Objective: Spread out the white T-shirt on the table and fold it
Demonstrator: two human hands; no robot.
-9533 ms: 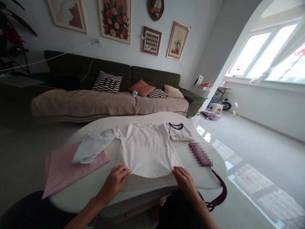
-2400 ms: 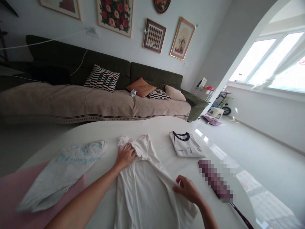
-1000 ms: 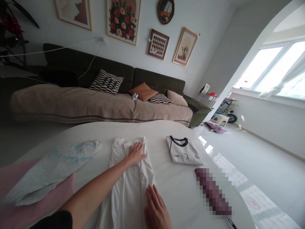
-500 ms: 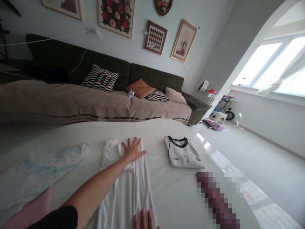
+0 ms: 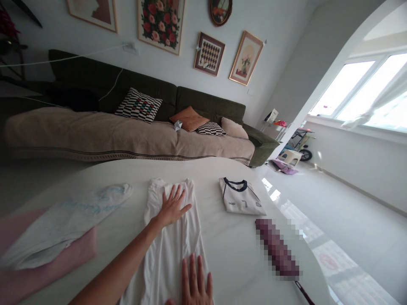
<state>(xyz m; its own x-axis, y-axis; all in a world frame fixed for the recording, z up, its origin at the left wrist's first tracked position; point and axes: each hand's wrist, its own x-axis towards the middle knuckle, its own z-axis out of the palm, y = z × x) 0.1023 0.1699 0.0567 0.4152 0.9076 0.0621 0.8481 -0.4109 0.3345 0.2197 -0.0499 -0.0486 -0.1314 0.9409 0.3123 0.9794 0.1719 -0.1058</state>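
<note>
A plain white T-shirt [image 5: 184, 241] lies on the white table [image 5: 235, 254], folded lengthwise into a narrow strip running away from me. My left hand [image 5: 171, 205] rests flat on its far end near the collar, fingers spread. My right hand [image 5: 195, 284] lies flat on the near end of the strip, fingers stretched out. Neither hand holds anything.
A folded white jersey with a dark collar [image 5: 241, 200] sits to the right. A pale printed shirt [image 5: 68, 220] lies on pink cloth [image 5: 47, 267] at the left. A blurred maroon object [image 5: 276, 250] lies at the table's right edge. A sofa [image 5: 127, 131] stands behind.
Since the earliest frame the spread shirt has been folded inward from both sides into a narrow strip. In the last second both hands have been pressing flat along it, sliding slightly.
</note>
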